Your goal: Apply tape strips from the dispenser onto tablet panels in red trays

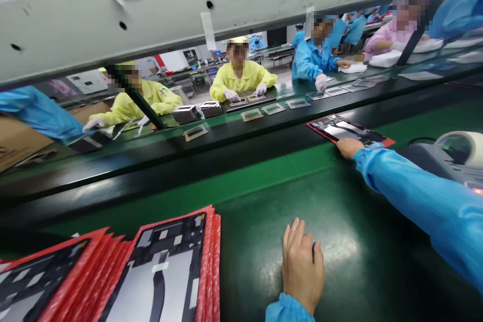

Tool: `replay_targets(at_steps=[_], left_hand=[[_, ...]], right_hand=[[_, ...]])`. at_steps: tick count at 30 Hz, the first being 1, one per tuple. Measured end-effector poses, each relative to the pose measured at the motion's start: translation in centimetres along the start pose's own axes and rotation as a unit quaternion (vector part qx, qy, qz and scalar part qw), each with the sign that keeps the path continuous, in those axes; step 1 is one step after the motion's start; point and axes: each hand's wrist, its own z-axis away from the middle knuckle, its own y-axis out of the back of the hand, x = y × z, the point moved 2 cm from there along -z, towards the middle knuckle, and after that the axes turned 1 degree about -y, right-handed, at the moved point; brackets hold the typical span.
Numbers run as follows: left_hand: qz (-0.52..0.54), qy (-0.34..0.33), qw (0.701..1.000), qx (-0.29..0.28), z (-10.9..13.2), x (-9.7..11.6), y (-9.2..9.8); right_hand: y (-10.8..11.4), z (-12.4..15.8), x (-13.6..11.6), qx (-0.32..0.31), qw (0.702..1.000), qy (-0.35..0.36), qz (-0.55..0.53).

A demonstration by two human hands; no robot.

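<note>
Well, the right hand point(349, 148) stretches out of a shiny blue sleeve point(415, 196) from the right edge of the frame. Its fingers point(341, 145) are pressed together against the near edge of a flat black-framed panel with a silver sheet and a red border point(341, 130). From this view, you cannot tell whether they pinch the panel or only rest on it. The panel lies right of centre, towards the far side of a dark green conveyor belt point(362, 241).

At the bottom centre, the left hand point(302, 266) lies palm down on the belt, its fingers slightly spread and holding nothing. Near it, at the lower left, lean two stacks of red-edged panels point(162, 266).

At the right edge, a grey machine point(426, 158) carries a roll of clear tape point(458, 147). Beyond a black rail point(113, 173), small rectangular frames point(273, 108) sit in a row on a second green belt point(230, 123). Across that belt, a co-worker in a yellow gown point(239, 73) has white-gloved hands over a dark tray point(249, 102), while a co-worker in a blue gown point(313, 60) reaches out a gloved hand. A white metal beam with round holes point(151, 15) crosses the top of the frame.
</note>
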Motion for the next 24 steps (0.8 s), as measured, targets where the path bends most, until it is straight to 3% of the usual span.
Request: replay_targets(at_steps=[3, 5, 8, 11, 13, 14, 17, 18, 19, 20, 22, 24], left_hand=[[0.002, 0.005, 1.000, -0.001, -0.2, 0.0, -0.1], [0.008, 0.006, 1.000, -0.005, -0.2, -0.2, -0.2], [0.048, 0.002, 0.999, 0.002, -0.2, -0.7, -0.1], [0.165, 0.036, 0.985, 0.041, -0.1, -1.2, 0.4], [0.298, 0.116, 0.945, 0.071, -0.1, -1.2, 0.7], [0.383, 0.167, 0.905, 0.078, -0.1, -1.0, 0.8], [0.628, 0.274, 0.727, 0.039, -0.4, 0.3, 0.6], [0.676, 0.284, 0.680, 0.021, -0.5, 0.9, 0.5], [0.698, 0.291, 0.654, 0.017, -0.5, 1.3, 0.5], [0.700, 0.301, 0.647, 0.025, -0.5, 1.5, 0.4], [0.670, 0.332, 0.661, 0.058, 0.1, 1.4, 0.4], [0.643, 0.362, 0.673, 0.056, 1.2, 1.3, 0.5]], right_hand=[[0.0, 1.1, -1.2, 0.018, 0.998, 0.003, 0.065], [-0.3, 2.1, -3.3, 0.030, 0.995, 0.028, 0.093], [-1.3, 4.4, -8.1, 0.052, 0.988, 0.080, 0.124], [-2.3, 8.4, -13.4, 0.065, 0.980, 0.127, 0.138], [-2.5, 12.2, -16.3, 0.069, 0.976, 0.150, 0.142], [-2.5, 14.5, -17.4, 0.071, 0.973, 0.168, 0.142], [-2.3, 21.6, -19.9, 0.104, 0.954, 0.254, 0.122], [-2.1, 23.9, -20.4, 0.120, 0.946, 0.280, 0.112], [-1.8, 26.1, -20.6, 0.134, 0.939, 0.300, 0.099], [-1.5, 28.1, -20.7, 0.138, 0.934, 0.318, 0.080], [-0.4, 31.3, -19.8, 0.111, 0.935, 0.335, 0.029], [1.1, 33.3, -17.7, 0.081, 0.948, 0.307, -0.025]])
